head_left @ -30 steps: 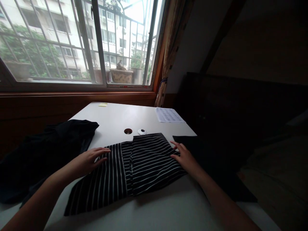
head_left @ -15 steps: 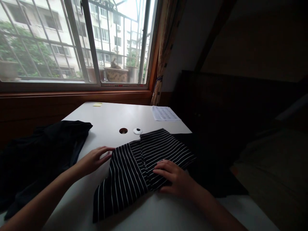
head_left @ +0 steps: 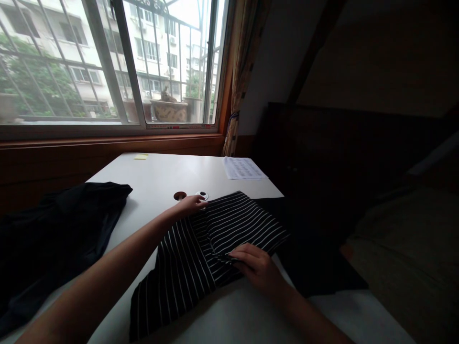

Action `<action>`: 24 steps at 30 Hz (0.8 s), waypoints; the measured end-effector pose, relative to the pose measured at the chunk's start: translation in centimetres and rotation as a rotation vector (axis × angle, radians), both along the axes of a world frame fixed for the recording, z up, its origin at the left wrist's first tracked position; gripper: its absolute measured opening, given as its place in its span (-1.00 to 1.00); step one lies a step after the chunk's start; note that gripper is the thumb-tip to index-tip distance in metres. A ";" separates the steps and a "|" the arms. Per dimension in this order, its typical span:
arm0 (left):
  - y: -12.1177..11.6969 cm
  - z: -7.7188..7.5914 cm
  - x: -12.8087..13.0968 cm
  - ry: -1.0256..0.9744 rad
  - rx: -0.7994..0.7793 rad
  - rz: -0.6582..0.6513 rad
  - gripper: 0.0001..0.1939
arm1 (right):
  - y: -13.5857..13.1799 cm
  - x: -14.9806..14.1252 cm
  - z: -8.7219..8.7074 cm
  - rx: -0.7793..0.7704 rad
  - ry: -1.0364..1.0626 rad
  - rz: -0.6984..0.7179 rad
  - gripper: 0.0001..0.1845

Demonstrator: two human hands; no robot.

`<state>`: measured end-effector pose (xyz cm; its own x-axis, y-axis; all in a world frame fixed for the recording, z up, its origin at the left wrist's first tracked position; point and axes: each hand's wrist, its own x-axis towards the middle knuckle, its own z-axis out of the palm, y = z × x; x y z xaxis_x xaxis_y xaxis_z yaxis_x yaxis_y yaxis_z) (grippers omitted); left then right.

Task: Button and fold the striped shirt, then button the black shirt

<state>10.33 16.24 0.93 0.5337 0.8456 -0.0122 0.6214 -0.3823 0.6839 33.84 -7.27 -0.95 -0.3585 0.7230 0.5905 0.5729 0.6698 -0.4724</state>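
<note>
From where I stand, the striped cloth (head_left: pixel 247 220) lies on the white table (head_left: pixel 158 174) between the hands, its long axis slanting from nearside of the left forearm to beyond the right hand (head_left: pixel 256 263). Its folded panel's edge runs from one hand to the other; the right, nearer the body, pinches that edge, fingers nearly closed. The left hand (head_left: pixel 190 204) reaches the far corner, fingers curled, grip impossible to tell. The cloth's lower-left end meets the view's border; right of the right hand, dark fabric (head_left: pixel 315 263) melts into shadow.
</note>
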 end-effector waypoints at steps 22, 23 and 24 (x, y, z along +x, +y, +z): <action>0.0 2.1 2.8 -0.040 -0.310 0.129 -0.30 | 3.5 1.8 7.4 0.085 0.282 -0.556 -0.73; -0.4 2.2 2.8 -0.054 -0.369 0.122 -0.29 | 3.5 1.8 7.5 0.083 0.282 -0.559 -0.73; -0.8 2.2 2.9 -0.074 -0.425 0.114 -0.27 | 3.4 1.7 7.6 0.082 0.279 -0.558 -0.74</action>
